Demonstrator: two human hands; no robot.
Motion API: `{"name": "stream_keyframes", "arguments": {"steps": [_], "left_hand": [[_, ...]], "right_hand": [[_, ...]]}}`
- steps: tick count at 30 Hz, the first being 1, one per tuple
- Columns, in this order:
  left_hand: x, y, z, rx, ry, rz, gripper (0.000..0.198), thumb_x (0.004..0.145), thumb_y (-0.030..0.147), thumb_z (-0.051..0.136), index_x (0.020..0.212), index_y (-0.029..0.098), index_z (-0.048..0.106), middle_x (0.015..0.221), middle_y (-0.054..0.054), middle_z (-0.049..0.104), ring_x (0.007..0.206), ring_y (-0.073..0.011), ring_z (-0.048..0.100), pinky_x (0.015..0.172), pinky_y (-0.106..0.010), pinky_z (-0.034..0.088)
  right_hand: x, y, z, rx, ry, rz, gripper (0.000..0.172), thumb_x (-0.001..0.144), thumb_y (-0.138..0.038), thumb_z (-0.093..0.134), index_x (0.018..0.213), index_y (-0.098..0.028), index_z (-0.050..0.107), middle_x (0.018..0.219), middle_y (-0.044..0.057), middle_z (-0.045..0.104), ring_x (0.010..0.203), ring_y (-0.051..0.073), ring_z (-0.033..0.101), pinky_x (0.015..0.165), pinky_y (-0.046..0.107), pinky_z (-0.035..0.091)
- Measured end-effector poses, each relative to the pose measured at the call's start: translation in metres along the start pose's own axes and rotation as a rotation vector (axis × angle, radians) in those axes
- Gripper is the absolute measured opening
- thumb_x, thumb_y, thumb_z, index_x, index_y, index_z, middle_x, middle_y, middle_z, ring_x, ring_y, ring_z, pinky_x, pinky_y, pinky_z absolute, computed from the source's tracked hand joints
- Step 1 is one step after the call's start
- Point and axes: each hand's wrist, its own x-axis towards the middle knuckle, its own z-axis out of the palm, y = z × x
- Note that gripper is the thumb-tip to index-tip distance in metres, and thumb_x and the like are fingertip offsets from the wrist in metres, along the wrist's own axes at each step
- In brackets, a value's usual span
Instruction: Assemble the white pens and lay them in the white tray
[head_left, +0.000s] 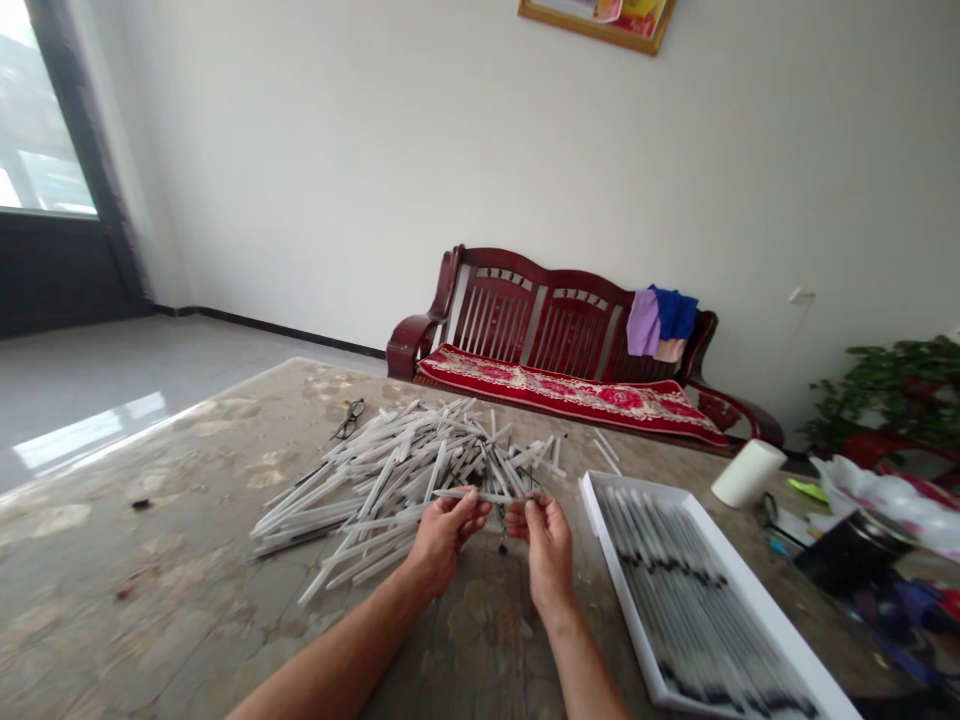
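Note:
A slim whitish pen point(491, 497) is held level in front of me, its pointed end toward the left. My left hand point(448, 528) pinches it between thumb and fingertips near that end. At its other end, my right hand point(541, 530) is closed around it with thumb and fingers, which partly hide a dark tip. Just beyond my hands spreads a loose heap of white, pen-like sticks point(390, 480), some with dark parts among them. To the right, a white open box point(611, 585) contains rows of slim grey pens with black ends point(682, 590).
Glasses point(350, 418) lie behind the heap on the patterned table point(187, 560). A white roll point(748, 473), a black cup point(855, 552) and a plastic bag point(877, 500) stand at the right. Behind the table is a dark red wooden bench point(555, 320).

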Motion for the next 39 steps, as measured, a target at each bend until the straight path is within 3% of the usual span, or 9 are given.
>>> {"name": "stream_keyframes", "arguments": {"steps": [6,12,22,31,39], "left_hand": [[0.004,-0.001,0.004,0.008,0.026,-0.006,0.012,0.074,0.005,0.078,0.076,0.012,0.068,0.067,-0.002,0.072,0.058,-0.0113,0.072,0.05,-0.013,0.057],[0.004,-0.002,0.005,-0.011,0.026,-0.025,0.012,0.076,0.002,0.075,0.076,0.012,0.068,0.066,-0.001,0.072,0.058,-0.0104,0.071,0.052,-0.013,0.057],[0.003,-0.003,0.003,-0.007,0.019,-0.025,0.011,0.078,0.001,0.073,0.077,0.011,0.068,0.066,-0.001,0.071,0.059,-0.0101,0.071,0.053,-0.013,0.058],[0.002,-0.003,0.003,0.025,0.02,0.007,0.015,0.07,0.007,0.082,0.075,0.012,0.068,0.064,-0.001,0.071,0.057,-0.0097,0.07,0.052,-0.013,0.056],[-0.002,-0.008,-0.003,0.063,-0.058,0.093,0.046,0.044,0.034,0.095,0.074,0.013,0.069,0.061,-0.001,0.072,0.057,-0.0124,0.069,0.052,-0.017,0.054]], "right_hand": [[0.003,0.002,0.004,-0.013,0.107,-0.074,0.037,0.073,-0.049,0.068,0.092,-0.018,0.065,0.08,0.003,0.07,0.07,0.017,0.064,0.06,0.025,0.049],[0.004,0.005,0.007,0.057,0.096,0.005,0.035,0.068,-0.046,0.072,0.089,-0.018,0.068,0.076,0.003,0.072,0.07,0.02,0.067,0.06,0.028,0.051],[0.005,0.006,0.007,0.038,0.102,0.01,0.035,0.066,-0.045,0.074,0.087,-0.016,0.071,0.073,0.003,0.072,0.065,0.019,0.065,0.059,0.028,0.051],[0.007,0.01,0.001,-0.236,0.063,-0.131,0.031,0.075,-0.046,0.065,0.085,-0.018,0.071,0.069,0.005,0.071,0.062,0.02,0.063,0.058,0.029,0.051],[0.003,0.011,-0.002,-0.543,-0.024,-0.302,0.037,0.091,-0.05,0.045,0.077,-0.021,0.063,0.064,0.004,0.066,0.059,0.018,0.062,0.055,0.026,0.045]]}}
